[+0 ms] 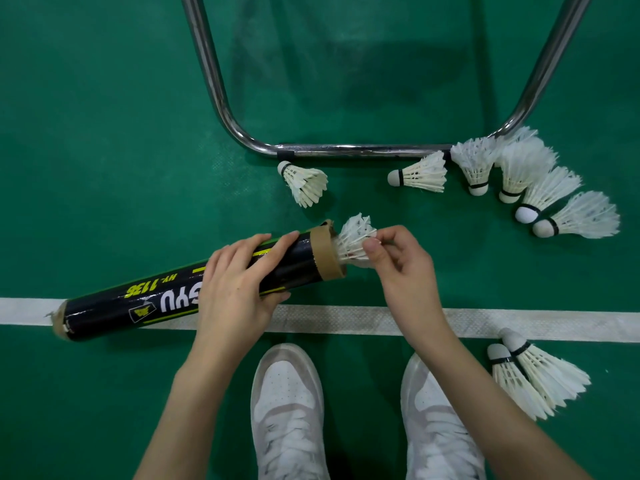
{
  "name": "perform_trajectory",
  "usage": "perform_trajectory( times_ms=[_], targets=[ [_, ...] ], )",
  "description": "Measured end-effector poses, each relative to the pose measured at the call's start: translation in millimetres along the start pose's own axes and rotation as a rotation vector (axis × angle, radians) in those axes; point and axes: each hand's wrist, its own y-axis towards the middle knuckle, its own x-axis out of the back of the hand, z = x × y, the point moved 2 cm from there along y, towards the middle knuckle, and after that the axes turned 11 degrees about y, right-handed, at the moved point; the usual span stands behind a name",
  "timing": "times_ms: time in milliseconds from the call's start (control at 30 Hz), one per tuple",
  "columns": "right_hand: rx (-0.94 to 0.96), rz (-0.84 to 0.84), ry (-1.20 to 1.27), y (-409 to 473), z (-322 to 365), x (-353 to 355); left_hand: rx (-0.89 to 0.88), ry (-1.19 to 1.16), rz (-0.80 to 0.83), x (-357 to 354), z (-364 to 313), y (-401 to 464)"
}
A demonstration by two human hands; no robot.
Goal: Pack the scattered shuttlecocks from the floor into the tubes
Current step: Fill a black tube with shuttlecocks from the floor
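A shuttlecock [355, 242] is set in the tube's [194, 289] right mouth, with six others [512, 181] lying behind, beside the metal frame [346, 150].

Both bare forearms reach forward from the bottom of the view, well apart at the elbows and converging. The left hand [239, 282] lies palm-down, its fingers [273, 251] curled over the tube [166, 296] it grips. The right hand [398, 265] is raised beside it, thumb and forefinger pinched on a shuttlecock's feathers [353, 237], remaining fingers loosely bent.
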Motion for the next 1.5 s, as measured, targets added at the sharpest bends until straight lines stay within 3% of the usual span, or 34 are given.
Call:
perform_trajectory(
  times_ms=[167,267,633,867,1500],
  targets=[
    [-0.089,0.102,0.136,-4,-2,-10,-0.015,0.004,0.015,-1,-3,0],
    [-0.102,0.163,0.080,-9,-7,-17,-0.013,0.006,0.024,-2,-2,-1],
    [-0.091,0.049,-0.125,-9,-4,-21,-0.017,-0.010,0.023,-1,-6,3],
    [-0.104,0.072,-0.160,-6,-4,-18,-0.026,-0.019,0.022,-3,-7,4],
    [-0.167,0.328,-0.057,-5,-8,-21,-0.031,-0.024,0.023,-3,-8,2]
  ],
)
